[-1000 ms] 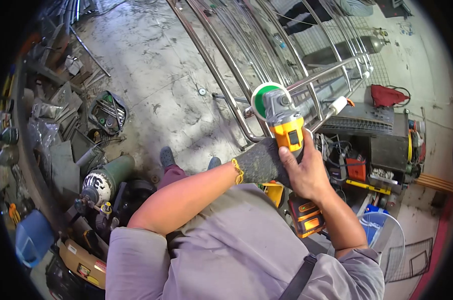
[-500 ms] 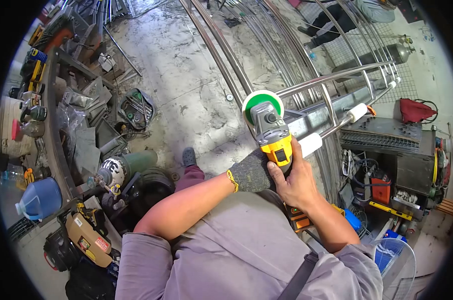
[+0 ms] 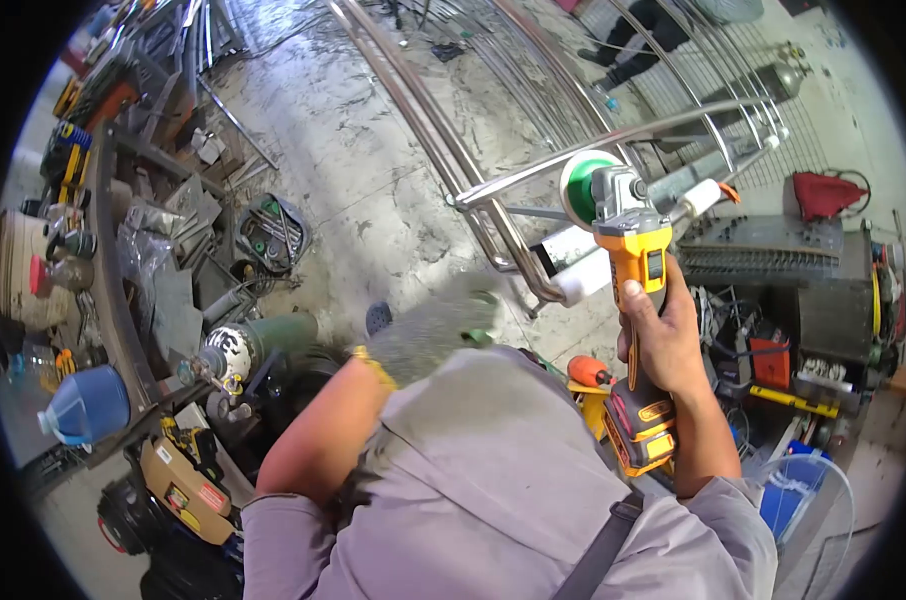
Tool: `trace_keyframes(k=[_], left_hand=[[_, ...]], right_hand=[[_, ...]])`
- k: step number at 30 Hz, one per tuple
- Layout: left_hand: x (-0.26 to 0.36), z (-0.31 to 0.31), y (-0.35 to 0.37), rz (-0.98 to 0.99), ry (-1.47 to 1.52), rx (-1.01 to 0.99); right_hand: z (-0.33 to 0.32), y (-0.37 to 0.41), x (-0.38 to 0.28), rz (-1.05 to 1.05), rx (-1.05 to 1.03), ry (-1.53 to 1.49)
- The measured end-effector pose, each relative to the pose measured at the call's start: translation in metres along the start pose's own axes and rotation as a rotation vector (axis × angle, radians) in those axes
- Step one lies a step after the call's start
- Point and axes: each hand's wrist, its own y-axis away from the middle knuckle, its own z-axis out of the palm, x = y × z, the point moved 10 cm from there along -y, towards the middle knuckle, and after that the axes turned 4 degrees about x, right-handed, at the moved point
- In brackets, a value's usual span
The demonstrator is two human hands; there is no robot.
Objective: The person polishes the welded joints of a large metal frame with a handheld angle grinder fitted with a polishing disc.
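Observation:
My right hand (image 3: 663, 335) grips the body of a yellow cordless angle grinder (image 3: 638, 255), its orange battery (image 3: 641, 430) below my wrist. The grinder's green and white disc (image 3: 581, 187) sits against the top rail of a stainless steel railing frame (image 3: 533, 175) lying on the concrete floor. White wrapping covers a lower tube end (image 3: 573, 262). My left hand (image 3: 438, 328), in a grey knit glove, is blurred, off the grinder and low to the left above my chest. It holds nothing.
A green gas cylinder (image 3: 263, 340), a blue jug (image 3: 83, 405) and a tub of metal parts (image 3: 271, 232) crowd the left. Right of the railing stand a dark machine box (image 3: 763, 255), a red cloth (image 3: 823, 195) and a fan (image 3: 803, 495). Another person's legs (image 3: 638, 35) stand far back.
My gloved left hand let go of the grinder and dropped left. The right hand carried the grinder rightward along the rail. The view shifted.

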Motion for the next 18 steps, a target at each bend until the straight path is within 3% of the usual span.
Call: trace_keyframes(k=[1,4,5,8,13,18], left_hand=[[0.003,-0.012,0.011,-0.042,0.144,0.028],[0.027,-0.031,0.022,0.061,-0.047,0.173],[0.038,-0.034,0.024,0.054,-0.271,0.274],[0.045,-0.03,0.026,0.11,-0.088,0.278],[0.043,-0.024,0.007,0.226,-0.047,0.282],[0.062,0.006,0.004,0.294,0.053,0.21]], right_hand=[[-0.005,0.002,0.003,0.01,-0.009,-0.04],[-0.016,0.015,0.015,0.087,-0.054,-0.123],[-0.017,0.019,0.019,0.12,-0.075,-0.144],[-0.019,0.031,0.022,0.099,-0.123,-0.215],[-0.018,0.047,0.01,-0.014,-0.122,-0.25],[-0.02,0.053,0.012,0.001,-0.115,-0.262]])
